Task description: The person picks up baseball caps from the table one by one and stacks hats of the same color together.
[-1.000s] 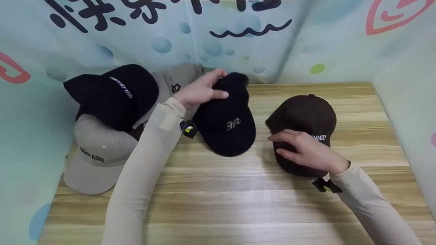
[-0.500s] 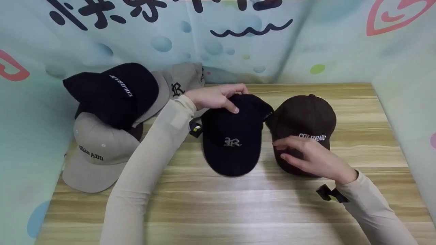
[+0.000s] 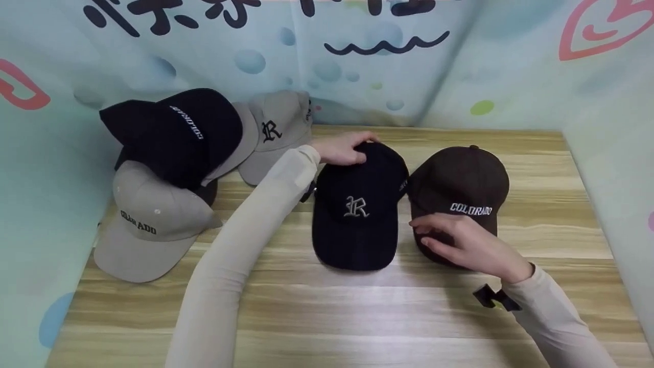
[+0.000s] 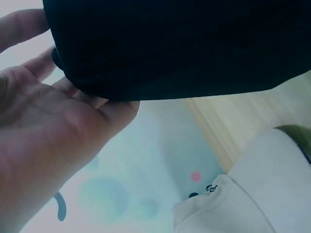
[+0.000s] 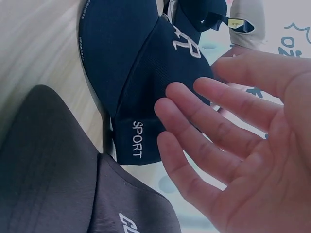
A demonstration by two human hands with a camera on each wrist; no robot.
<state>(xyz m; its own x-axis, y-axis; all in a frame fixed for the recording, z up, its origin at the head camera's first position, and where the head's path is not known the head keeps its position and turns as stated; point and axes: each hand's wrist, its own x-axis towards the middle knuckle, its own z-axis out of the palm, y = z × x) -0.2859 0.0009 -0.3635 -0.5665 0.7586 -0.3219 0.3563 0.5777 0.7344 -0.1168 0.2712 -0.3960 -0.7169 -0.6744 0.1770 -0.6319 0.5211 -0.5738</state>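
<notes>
A navy cap with an R emblem (image 3: 357, 230) lies on the wooden table, brim toward the viewer. The left hand (image 3: 340, 149) grips its crown at the back, thumb on top; in the left wrist view that hand (image 4: 53, 111) has its fingers round the edge of the dark fabric (image 4: 170, 48). Beside it on the right is a dark brown COLORADO cap (image 3: 460, 179). Over that cap's brim hovers the right hand (image 3: 467, 243), fingers loosely bent. The right wrist view shows this hand (image 5: 243, 141) holding nothing, near the navy cap's SPORT side (image 5: 141, 111).
At the left, a navy COLORADO cap (image 3: 179, 138) rests over a grey COLORADO cap (image 3: 148, 220) and other caps. A grey R cap (image 3: 278, 122) leans by the back curtain (image 3: 357, 97). Patterned curtains also flank the wooden table (image 3: 327, 317) on both sides.
The navy R cap has moved right and toward the viewer with the left hand, and its brim now points straight forward. The right hand has shifted slightly away from the brown cap's crown.
</notes>
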